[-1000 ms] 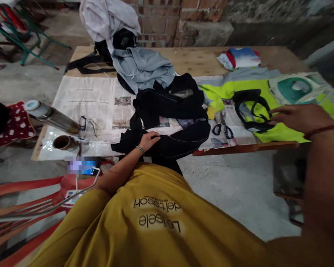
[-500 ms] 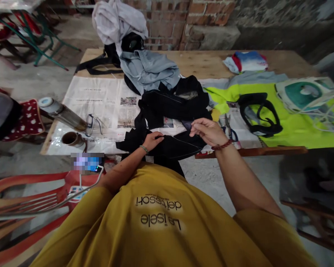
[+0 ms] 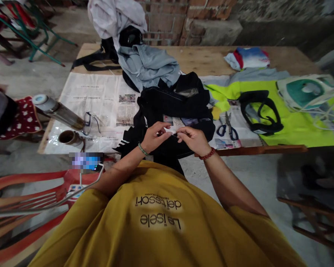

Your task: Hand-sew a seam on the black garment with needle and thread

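Observation:
My left hand and my right hand meet fingertip to fingertip over the black garment. Both are pinched closed. Something small and thin shows between the fingertips, too fine to name. The garment lies bunched at the table's front, with part of it hanging over the edge. To the right of my right hand, scissors with dark blue handles rest on newspaper.
Left on the table are a flask, a brown cup and glasses. Grey cloth lies behind. An iron and a black strap sit on yellow-green fabric. A red chair stands left.
My right hand has moved left and slightly down to meet my left hand. My left hand has come up off the black garment. The scissors are now uncovered.

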`<move>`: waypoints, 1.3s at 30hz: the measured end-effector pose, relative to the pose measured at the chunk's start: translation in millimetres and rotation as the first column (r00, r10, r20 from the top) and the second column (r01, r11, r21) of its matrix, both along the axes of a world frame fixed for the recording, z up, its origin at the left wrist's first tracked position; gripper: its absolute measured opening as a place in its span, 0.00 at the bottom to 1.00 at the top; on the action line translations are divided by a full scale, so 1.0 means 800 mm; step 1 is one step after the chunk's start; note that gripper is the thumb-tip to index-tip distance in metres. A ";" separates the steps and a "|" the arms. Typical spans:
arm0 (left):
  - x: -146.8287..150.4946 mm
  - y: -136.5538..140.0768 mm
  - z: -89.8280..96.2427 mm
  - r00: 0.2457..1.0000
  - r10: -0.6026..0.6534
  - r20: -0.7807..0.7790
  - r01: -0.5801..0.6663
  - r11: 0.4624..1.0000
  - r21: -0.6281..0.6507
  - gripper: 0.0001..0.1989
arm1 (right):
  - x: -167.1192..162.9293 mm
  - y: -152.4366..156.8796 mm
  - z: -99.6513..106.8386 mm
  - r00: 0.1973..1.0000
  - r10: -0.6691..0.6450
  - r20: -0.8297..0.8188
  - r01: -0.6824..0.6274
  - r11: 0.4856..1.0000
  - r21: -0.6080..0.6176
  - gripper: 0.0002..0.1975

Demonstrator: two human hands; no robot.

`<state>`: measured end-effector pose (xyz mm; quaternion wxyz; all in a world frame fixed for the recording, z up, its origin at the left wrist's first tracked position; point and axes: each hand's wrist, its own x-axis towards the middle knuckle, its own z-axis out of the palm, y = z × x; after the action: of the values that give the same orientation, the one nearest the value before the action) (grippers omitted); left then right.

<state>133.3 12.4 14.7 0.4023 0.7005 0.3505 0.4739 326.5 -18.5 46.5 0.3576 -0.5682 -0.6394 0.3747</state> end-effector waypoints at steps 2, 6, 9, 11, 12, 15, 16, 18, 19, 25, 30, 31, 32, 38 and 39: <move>0.003 -0.007 0.009 0.999 -0.040 0.025 0.041 0.997 -0.058 0.14 | -0.009 -0.002 -0.002 0.997 0.003 -0.079 -0.006 0.999 -0.046 0.09; 0.005 -0.013 0.006 0.995 -0.048 0.086 0.056 0.994 -0.094 0.11 | -0.024 -0.004 -0.006 0.969 0.030 -0.244 -0.068 0.986 -0.149 0.13; 0.003 -0.014 0.003 0.995 -0.016 0.095 0.030 0.989 -0.143 0.11 | -0.027 -0.006 -0.009 0.930 0.007 -0.368 -0.088 0.975 -0.204 0.16; 0.000 -0.012 0.003 0.993 0.063 0.096 -0.043 0.979 -0.201 0.11 | -0.021 -0.007 -0.012 0.883 -0.042 -0.467 -0.073 0.971 -0.226 0.19; -0.002 -0.010 0.002 0.989 0.107 0.100 -0.082 0.970 -0.228 0.11 | -0.016 -0.008 -0.014 0.860 -0.067 -0.506 -0.061 0.971 -0.233 0.20; -0.009 -0.003 -0.002 0.973 0.196 0.121 -0.156 0.948 -0.276 0.11 | 0.009 -0.009 -0.022 0.830 -0.116 -0.546 -0.020 0.971 -0.237 0.19; -0.011 -0.001 -0.003 0.969 0.211 0.125 -0.170 0.946 -0.277 0.10 | 0.019 -0.010 -0.024 0.842 -0.128 -0.525 0.002 0.972 -0.235 0.18; -0.014 0.001 -0.004 0.966 0.228 0.124 -0.189 0.946 -0.263 0.10 | 0.040 -0.009 -0.027 0.909 -0.179 -0.377 0.097 0.970 -0.224 0.16; -0.016 0.002 -0.003 0.966 0.230 0.115 -0.197 0.949 -0.246 0.10 | 0.049 -0.009 -0.027 0.942 -0.224 -0.251 0.178 0.965 -0.192 0.16; -0.014 -0.007 0.024 0.983 0.181 -0.013 -0.180 0.983 0.044 0.09 | 0.049 -0.010 -0.007 0.935 -0.347 0.068 0.335 0.931 0.147 0.12; -0.004 -0.019 0.035 0.992 0.110 -0.069 -0.093 0.972 0.217 0.07 | -0.016 -0.016 0.010 0.990 0.063 -0.126 -0.061 0.998 0.019 0.14; -0.003 -0.020 0.035 0.991 0.108 -0.074 -0.088 0.969 0.230 0.07 | -0.027 -0.017 0.011 0.986 0.108 -0.130 -0.108 0.994 0.008 0.12; -0.003 -0.021 0.036 0.991 0.108 -0.074 -0.088 0.966 0.241 0.08 | -0.035 -0.018 0.013 0.982 0.132 -0.133 -0.134 0.991 -0.004 0.11; -0.035 -0.063 0.104 1.000 0.004 0.022 -0.007 0.993 0.116 0.15 | -0.042 -0.021 0.005 0.962 0.073 -0.264 -0.096 0.992 -0.076 0.12; -0.049 -0.079 0.124 0.992 -0.120 0.030 0.117 0.990 0.082 0.18 | -0.040 -0.021 0.001 0.953 0.048 -0.298 -0.080 0.992 -0.095 0.13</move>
<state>94.4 -50.9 113.9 0.4072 0.7272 0.2818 0.4753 294.7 -35.2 47.2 0.4060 -0.5030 -0.5762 0.5002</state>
